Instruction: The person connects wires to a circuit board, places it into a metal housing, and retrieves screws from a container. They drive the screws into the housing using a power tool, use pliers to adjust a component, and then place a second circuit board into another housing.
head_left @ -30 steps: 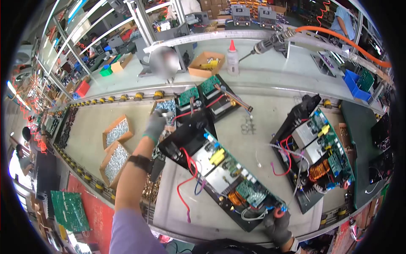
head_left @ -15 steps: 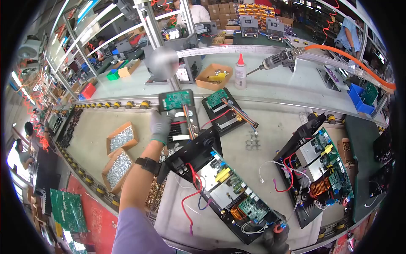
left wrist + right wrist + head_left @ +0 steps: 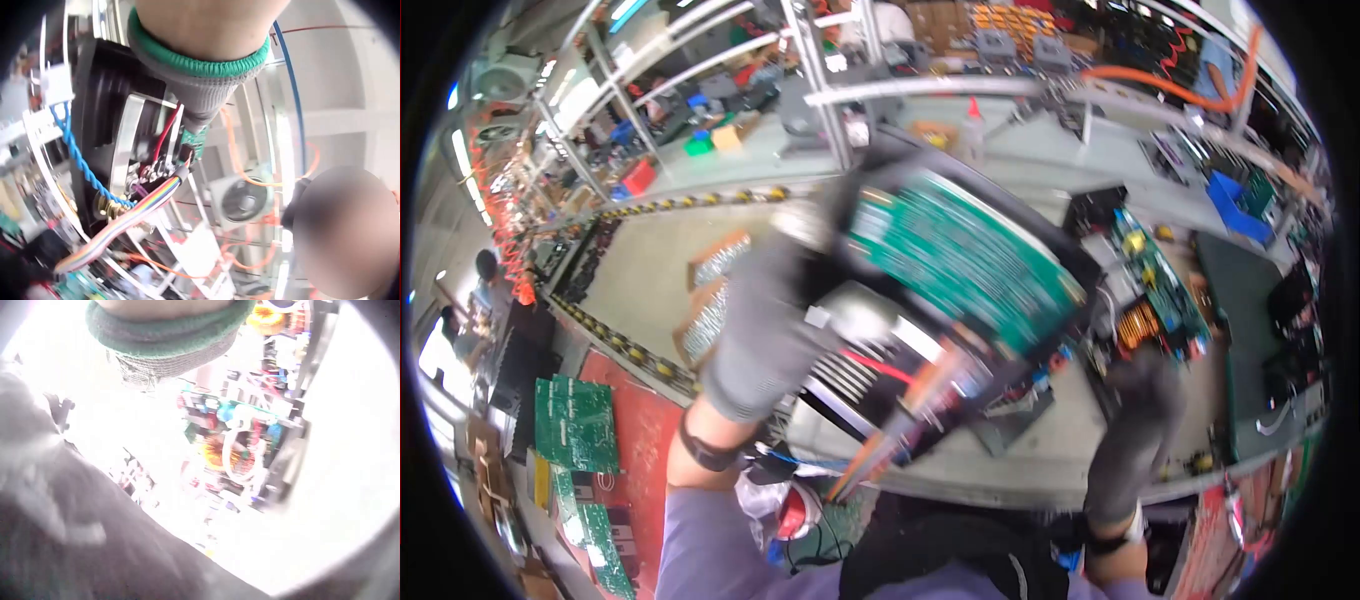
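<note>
My left hand [image 3: 765,320], in a grey knit glove, grips the edge of a black panel [image 3: 960,400] held up close to the head camera. On the panel sit a green circuit board [image 3: 965,260], a red wire and a rainbow ribbon cable [image 3: 125,225], which dangles down. My gloved right hand [image 3: 1140,425] is raised over the table's right side, blurred, its fingers loosely bent with nothing seen in them. It overlaps the lower end of an open black chassis [image 3: 1135,300] that carries a copper coil. Another chassis [image 3: 1015,415] lies mostly hidden behind the panel.
Cardboard boxes of screws [image 3: 710,320] stand on the table's left. Further back are a red-capped bottle [image 3: 972,135] and an orange air hose [image 3: 1160,80]. A blue bin [image 3: 1238,208] stands at the back right, and green boards [image 3: 575,425] lie low on the left.
My left hand has picked up the black panel from the table's back and brought it up and toward me. My right hand has left the middle chassis's near corner and risen to the right.
</note>
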Available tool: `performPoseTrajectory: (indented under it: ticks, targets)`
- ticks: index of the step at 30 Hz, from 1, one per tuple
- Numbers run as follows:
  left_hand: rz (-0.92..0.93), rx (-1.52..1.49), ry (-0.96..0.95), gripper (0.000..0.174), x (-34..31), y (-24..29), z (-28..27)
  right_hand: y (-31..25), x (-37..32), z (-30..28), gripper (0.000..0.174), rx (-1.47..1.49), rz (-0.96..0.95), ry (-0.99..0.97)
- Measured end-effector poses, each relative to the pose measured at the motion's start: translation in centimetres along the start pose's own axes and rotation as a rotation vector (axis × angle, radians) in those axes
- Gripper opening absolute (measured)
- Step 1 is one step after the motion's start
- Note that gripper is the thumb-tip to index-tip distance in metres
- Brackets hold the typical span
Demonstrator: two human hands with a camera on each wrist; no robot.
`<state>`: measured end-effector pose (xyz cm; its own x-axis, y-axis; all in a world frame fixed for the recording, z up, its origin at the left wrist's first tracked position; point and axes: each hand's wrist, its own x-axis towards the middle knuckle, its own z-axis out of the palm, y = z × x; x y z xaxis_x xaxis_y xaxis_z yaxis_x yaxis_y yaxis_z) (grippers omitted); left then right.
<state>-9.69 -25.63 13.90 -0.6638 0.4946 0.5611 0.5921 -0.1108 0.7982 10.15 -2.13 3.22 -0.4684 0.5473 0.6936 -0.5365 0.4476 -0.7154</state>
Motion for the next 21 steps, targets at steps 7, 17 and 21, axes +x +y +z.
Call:
performPoseTrajectory:
  ticks: [7,17,21]
  targets:
    - [0.008,-0.203,-0.546,0.109,-7.8,-2.8,17.9,-4.8,-0.8,-2.6,0.081,0.856,0.664,-0.001]
    - [0.01,-0.102,-0.664,0.077,-6.9,-5.8,24.6,-0.5,-4.7,-8.6,0.033,0.606,0.39,0.226]
    - [-0.108,0.032,-0.673,0.048,-6.9,-5.6,21.0,1.0,-5.3,-10.6,0.031,0.648,0.376,0.25]
